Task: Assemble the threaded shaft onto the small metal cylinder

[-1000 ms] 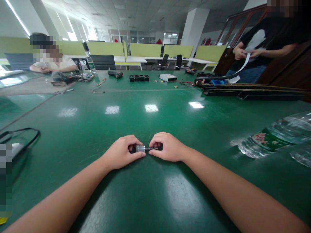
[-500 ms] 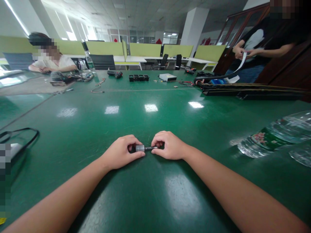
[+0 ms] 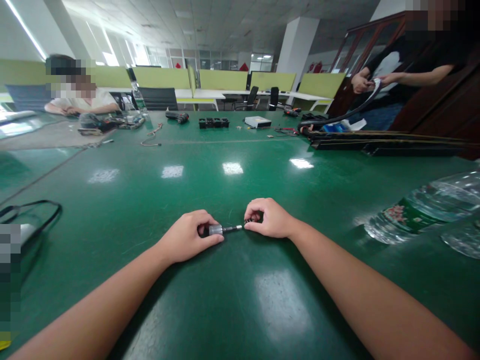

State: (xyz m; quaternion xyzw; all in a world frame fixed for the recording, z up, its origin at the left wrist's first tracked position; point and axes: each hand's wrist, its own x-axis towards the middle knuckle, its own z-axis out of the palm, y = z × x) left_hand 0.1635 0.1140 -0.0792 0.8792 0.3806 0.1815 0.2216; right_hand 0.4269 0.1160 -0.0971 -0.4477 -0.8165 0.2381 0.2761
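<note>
My left hand [image 3: 189, 235] pinches a grey cylinder [image 3: 215, 229] between thumb and fingers, low over the green table [image 3: 210, 295]. A thin dark shaft [image 3: 231, 229] with a bright tip sticks out of the cylinder to the right. Just beyond that tip, my right hand [image 3: 272, 218] is closed on a small coiled metal piece [image 3: 249, 221] that looks like a spring. The fingers cover part of the coil. A small gap separates coil and shaft tip.
Large water bottles [image 3: 416, 215] lie at the right. A black cable [image 3: 48, 202] loops at the left edge. Farther back are a power drill [image 3: 177, 116], black blocks [image 3: 213, 122], a white box [image 3: 257, 122] and long black rails [image 3: 386, 142]. One person sits far left; another stands right, holding a strip.
My right hand has moved right and slightly away from me, drawing the coiled piece off the shaft, whose bright tip is now bare. My left hand stays nearly still with the cylinder.
</note>
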